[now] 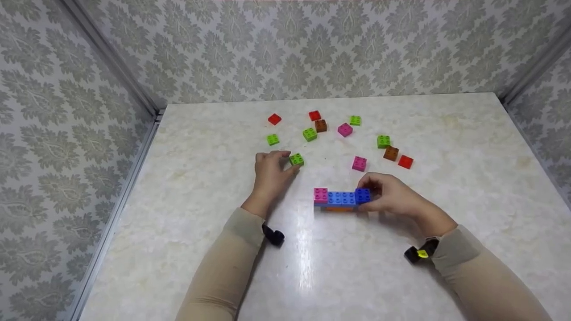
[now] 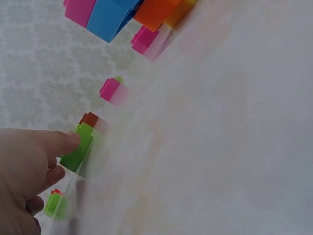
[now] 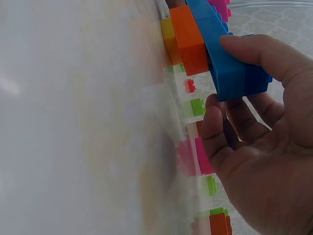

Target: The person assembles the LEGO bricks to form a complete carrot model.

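Observation:
My left hand [image 1: 273, 171] has thumb and forefinger at two sides of a green brick [image 1: 296, 159], pinching it at the table surface. In the left wrist view the thumb covers part of that green brick [image 2: 78, 152]. My right hand [image 1: 390, 194] grips the right end of a built row, thumb on the near side and fingers behind. Along its top the row has a pink brick [image 1: 320, 195], light blue bricks [image 1: 341, 198] and a dark blue brick [image 1: 363, 195]. Below them, an orange brick [image 3: 190, 41] and a yellow brick [image 3: 169, 41] show in the right wrist view.
Loose bricks lie across the table's far half: red [image 1: 274, 119], green [image 1: 272, 139], brown [image 1: 320, 125], pink [image 1: 345, 129] and more. A pink brick [image 1: 359, 163] lies just behind the row. Patterned wall panels [image 1: 290, 53] stand behind the white table [image 1: 187, 178].

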`<state>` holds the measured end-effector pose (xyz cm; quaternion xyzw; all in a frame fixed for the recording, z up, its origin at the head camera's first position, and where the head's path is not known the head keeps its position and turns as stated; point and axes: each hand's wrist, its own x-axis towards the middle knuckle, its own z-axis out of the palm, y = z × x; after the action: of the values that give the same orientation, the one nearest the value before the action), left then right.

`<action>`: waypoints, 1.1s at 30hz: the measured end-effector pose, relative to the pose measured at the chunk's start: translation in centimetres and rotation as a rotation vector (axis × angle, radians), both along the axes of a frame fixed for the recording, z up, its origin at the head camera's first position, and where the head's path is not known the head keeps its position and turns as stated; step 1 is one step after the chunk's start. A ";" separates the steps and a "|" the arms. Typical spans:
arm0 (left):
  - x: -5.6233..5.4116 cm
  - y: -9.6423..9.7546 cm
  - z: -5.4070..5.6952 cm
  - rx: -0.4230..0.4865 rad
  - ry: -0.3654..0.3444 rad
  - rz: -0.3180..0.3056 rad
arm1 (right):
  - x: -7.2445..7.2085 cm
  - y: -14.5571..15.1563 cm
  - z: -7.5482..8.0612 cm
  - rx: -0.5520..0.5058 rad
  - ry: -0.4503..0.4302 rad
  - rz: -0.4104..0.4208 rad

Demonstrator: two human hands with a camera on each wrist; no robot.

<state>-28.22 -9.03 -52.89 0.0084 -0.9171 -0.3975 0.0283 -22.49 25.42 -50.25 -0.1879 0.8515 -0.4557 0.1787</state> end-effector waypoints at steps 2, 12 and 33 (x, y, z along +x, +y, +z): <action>-0.1 0.0 0.0 -0.015 -0.002 -0.002 | 0.0 0.0 0.1 -0.003 0.002 0.003; 0.4 0.3 0.3 0.096 -0.035 -0.001 | 0.0 0.0 0.3 -0.011 -0.010 0.010; 3.3 2.1 2.3 0.448 -0.002 -0.339 | 0.0 0.0 0.1 -0.011 -0.001 0.007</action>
<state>-24.89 -6.96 -50.59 -0.1390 -0.7947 -0.5893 -0.0421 -22.48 25.39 -50.14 -0.1916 0.8482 -0.4599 0.1798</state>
